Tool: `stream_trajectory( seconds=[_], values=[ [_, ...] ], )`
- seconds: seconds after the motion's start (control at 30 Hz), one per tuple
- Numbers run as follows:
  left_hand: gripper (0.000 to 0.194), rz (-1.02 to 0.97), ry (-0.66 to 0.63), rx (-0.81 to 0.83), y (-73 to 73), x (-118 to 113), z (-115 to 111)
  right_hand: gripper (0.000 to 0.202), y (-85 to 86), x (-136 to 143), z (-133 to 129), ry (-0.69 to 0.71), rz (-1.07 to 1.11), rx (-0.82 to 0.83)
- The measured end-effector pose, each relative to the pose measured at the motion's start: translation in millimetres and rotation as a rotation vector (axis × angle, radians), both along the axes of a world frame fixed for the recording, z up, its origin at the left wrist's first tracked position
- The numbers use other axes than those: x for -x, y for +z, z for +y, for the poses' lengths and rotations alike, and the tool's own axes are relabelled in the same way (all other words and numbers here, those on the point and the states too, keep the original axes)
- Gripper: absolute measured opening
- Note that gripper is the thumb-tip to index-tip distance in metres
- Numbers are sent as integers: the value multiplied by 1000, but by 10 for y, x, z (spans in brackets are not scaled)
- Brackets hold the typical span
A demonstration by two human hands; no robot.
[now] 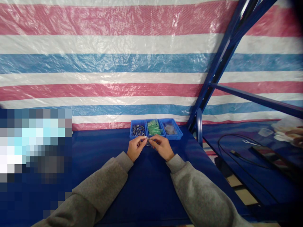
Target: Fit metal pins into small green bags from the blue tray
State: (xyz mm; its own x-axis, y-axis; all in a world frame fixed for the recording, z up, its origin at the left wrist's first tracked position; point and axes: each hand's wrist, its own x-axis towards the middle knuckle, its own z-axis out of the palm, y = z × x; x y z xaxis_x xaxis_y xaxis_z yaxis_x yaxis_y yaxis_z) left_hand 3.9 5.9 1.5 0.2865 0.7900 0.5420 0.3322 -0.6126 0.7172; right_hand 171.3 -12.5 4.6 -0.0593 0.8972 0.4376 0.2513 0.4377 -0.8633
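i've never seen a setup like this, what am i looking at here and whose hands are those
There is no robot here. The single picture comes from a camera worn on a person's head, looking forward and down, so the left hand and right hand are the wearer's own, in grey sleeves.

The hands meet over a blue table, pinching something small and shiny between the fingertips; it is too small to name.

Just beyond them sit three blue bins side by side: small metal parts in the left, green packets in the middle, clear or pale items in the right. A striped sheet hangs behind. On another surface at the right lies a black cable. The far left is pixelated, so I cannot tell what is there.
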Motion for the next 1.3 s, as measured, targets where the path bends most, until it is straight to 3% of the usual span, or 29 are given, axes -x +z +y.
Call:
stream_trajectory(
  seconds=[0.57, 0.8, 1.13, 1.3],
  values=[
    [22, -11, -2, -57, -13, -4, -7, 13, 46, -21, -13, 47, 198, 96],
    [21, 24, -47, -48, 15, -6, -21, 13, 59, -27, -44, 11, 144, 100],
    [21, 29, -13, -8, 5, -6, -21, 19, 49, -16, -48, -52, -51, -56],
    [19, 42, -61, -10, 30, -9, -29, 17, 71, -17, -58, -65, -132, -98]
  ],
)
